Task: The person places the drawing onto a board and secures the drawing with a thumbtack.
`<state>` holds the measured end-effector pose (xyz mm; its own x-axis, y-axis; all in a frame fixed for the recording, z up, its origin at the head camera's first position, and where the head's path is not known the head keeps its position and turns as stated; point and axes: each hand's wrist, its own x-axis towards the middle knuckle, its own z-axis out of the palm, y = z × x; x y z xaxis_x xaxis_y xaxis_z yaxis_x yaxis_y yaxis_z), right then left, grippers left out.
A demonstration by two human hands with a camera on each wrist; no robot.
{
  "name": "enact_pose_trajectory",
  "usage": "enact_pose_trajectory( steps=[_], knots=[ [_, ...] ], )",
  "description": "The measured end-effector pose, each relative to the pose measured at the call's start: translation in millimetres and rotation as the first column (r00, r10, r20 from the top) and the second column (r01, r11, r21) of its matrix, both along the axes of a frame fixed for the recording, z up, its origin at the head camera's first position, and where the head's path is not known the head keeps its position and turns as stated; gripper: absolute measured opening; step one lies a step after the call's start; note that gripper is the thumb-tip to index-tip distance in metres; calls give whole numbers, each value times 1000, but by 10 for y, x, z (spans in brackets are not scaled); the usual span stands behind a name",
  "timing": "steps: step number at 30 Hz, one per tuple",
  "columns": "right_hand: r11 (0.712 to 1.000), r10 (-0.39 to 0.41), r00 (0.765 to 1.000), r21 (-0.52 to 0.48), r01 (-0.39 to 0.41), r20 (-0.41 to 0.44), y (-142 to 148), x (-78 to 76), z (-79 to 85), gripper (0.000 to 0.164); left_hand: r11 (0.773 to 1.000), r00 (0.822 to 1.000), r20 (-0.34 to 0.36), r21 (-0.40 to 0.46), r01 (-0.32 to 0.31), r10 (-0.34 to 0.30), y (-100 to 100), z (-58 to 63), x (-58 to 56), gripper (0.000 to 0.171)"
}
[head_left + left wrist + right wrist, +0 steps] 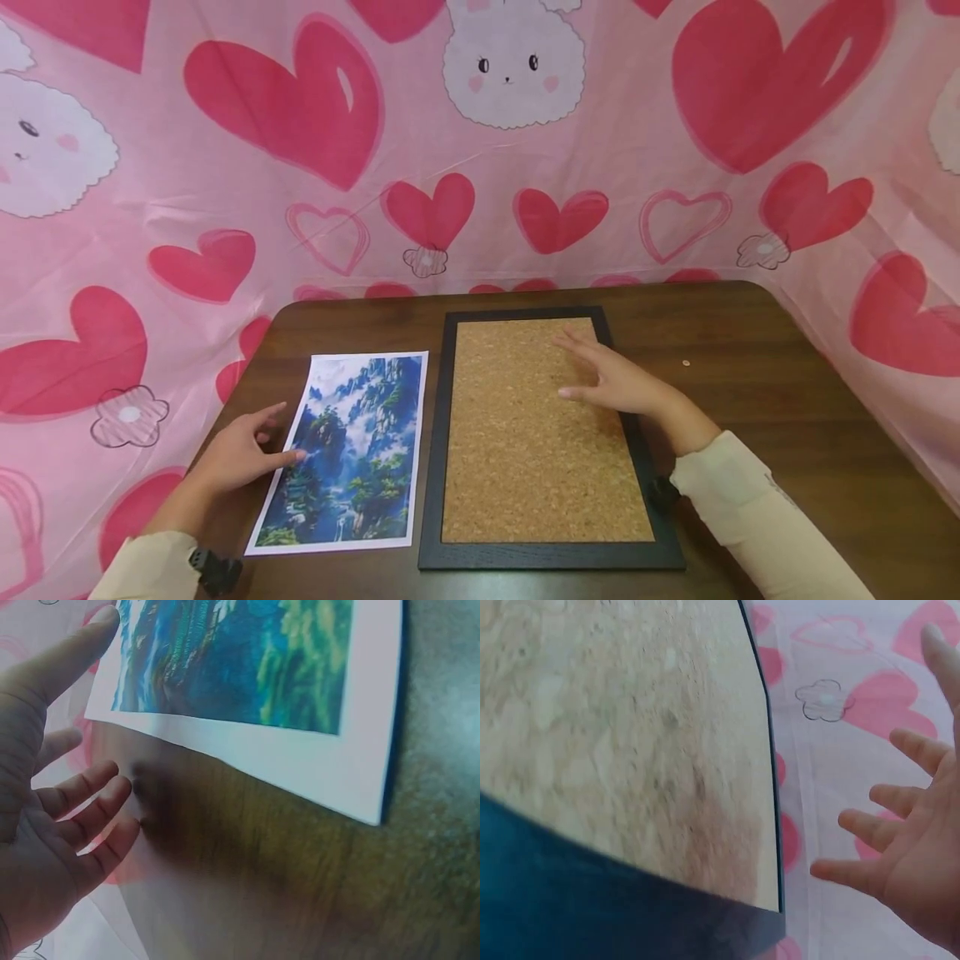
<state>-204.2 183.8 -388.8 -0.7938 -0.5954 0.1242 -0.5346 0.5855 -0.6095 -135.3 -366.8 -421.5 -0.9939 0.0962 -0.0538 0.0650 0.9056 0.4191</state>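
Note:
A landscape print [352, 454] of blue mountains and green trees, with a white border, lies on the table left of a black frame [551, 556] that has a cork board [540, 450] inside it. At the print's left edge is my left hand [238, 450], its thumb over the border and its other fingers loosely bent beside the paper; whether the thumb touches is hard to tell. My right hand [618, 379] hovers above the upper right of the cork, fingers spread and holding nothing. In the right wrist view those fingers [862, 874] appear apart from the board.
A dark brown wooden table [757, 400] carries everything. A tiny round pale object [686, 362] lies right of the frame. Pink cloth [480, 150] with hearts and white animal faces hangs behind the table and along both sides.

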Motion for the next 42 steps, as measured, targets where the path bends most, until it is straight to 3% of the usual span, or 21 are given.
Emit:
enact_pose_trajectory(
  steps=[9, 14, 20, 29, 32, 36, 42],
  knots=[
    [978, 84, 985, -202, -53, 149, -141, -13, -40, 66, 997, 997, 22, -2, -72, 72, 27, -74, 21, 101],
    [935, 178, 947, -346, -78, 269, -225, -22, -40, 62, 995, 995, 25, 37, -95, 94, 33, -108, 38, 99],
    [888, 240, 916, -454, -73, 321, -325, -43, -66, 56, 980, 989, 28, 133, -149, 147, 40, -153, 57, 90],
    [861, 272, 879, -507, -40, 392, -441, -13, -91, 55, 939, 968, 86, 239, -249, 235, 60, -205, 57, 79],
    [855, 278, 862, -518, -21, 424, -499, 26, -36, 54, 935, 969, 76, 253, -248, 236, 59, -221, 53, 72],
    [874, 265, 854, -486, -17, 447, -543, 28, -45, 52, 922, 970, 47, 300, -243, 240, 72, -251, 45, 58],
    [898, 259, 853, -438, -40, 453, -606, -19, -90, 52, 876, 961, 5, 409, -255, 277, 49, -291, 20, 49]
  ],
)
